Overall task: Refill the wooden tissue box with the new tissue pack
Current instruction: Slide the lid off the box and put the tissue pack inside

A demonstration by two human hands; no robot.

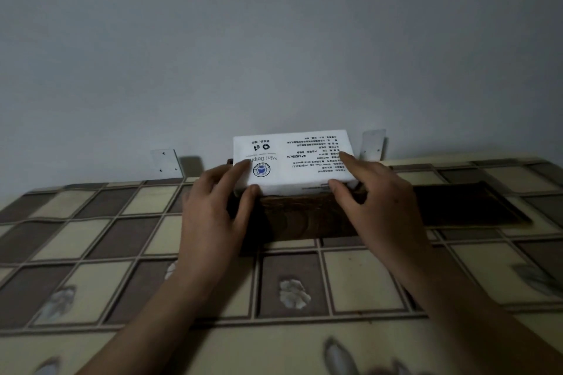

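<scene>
A white tissue pack (300, 158) with printed text and a round blue logo lies on top of the dark wooden tissue box (300, 216), its printed face up and tilted toward me. My left hand (217, 204) grips the pack's left end, fingers on top and thumb on its front edge. On the right end, my right hand (376, 195) holds the pack the same way. The box stands near the wall; its inside is hidden by the pack.
A dark flat wooden panel (469, 204), possibly the box's lid, lies on the table to the right of the box. The table (91, 240) has a checkered brown and cream cover. Two metal brackets (166, 163) (372, 144) sit on the grey wall behind.
</scene>
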